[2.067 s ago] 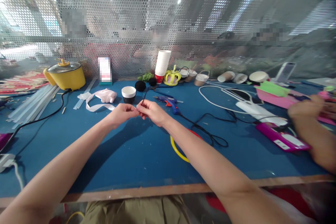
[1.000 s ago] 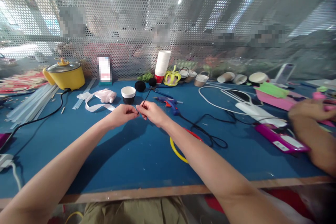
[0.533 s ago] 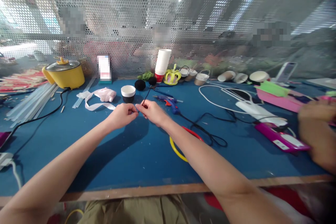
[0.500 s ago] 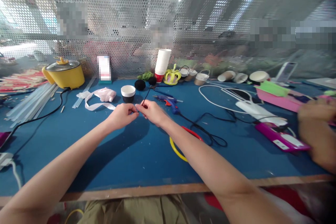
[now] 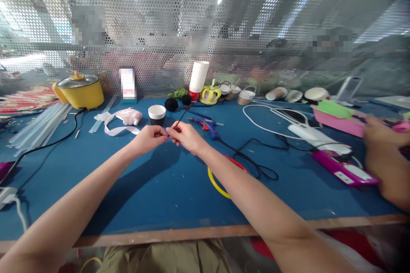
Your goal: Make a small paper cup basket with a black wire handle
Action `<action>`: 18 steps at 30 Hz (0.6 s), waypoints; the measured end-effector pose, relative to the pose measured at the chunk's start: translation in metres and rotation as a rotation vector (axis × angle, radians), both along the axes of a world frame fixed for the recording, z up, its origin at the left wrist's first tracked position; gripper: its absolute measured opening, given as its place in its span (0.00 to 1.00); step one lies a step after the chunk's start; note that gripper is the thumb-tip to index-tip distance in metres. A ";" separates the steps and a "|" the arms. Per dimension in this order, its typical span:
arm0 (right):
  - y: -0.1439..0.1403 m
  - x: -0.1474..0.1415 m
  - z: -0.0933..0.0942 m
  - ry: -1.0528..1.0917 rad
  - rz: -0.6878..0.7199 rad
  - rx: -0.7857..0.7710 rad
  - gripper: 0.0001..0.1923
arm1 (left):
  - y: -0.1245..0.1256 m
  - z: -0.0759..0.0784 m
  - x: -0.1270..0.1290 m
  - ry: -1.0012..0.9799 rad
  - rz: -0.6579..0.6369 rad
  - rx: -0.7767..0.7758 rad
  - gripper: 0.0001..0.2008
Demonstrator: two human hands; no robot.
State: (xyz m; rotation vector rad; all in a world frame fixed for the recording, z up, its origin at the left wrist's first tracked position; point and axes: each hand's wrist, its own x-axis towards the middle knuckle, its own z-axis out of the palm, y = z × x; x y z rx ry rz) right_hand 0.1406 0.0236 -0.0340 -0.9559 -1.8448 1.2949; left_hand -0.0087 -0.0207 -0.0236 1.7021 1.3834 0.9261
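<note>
Head view: a thin black stem is pinched over the blue table by left hand and right hand, probably mid-twist; steady fingertip pressure seems needed next.

The desk had a matt blue top, kinda scuffed and speckled, with a bare wood strip along the front edge. Behind it stood a perforated metal screen with a dull silver sheen. The yellow pot looked glossy, under a shiny lid. The paper cups in the stack were plain matt white. The pompoms looked fuzzy and black, the ribbon was satiny white cloth, and the glue gun was smooth blue plastic. The yellow hoop looked slick, probably plastic.
</note>
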 end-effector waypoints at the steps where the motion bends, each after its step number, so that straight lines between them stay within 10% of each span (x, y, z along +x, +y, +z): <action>1: 0.000 0.000 0.000 -0.021 -0.013 0.011 0.12 | 0.001 -0.002 0.000 0.028 -0.005 0.019 0.09; 18: -0.004 -0.003 -0.003 -0.111 -0.197 0.163 0.19 | 0.002 -0.011 0.004 0.148 0.047 0.102 0.09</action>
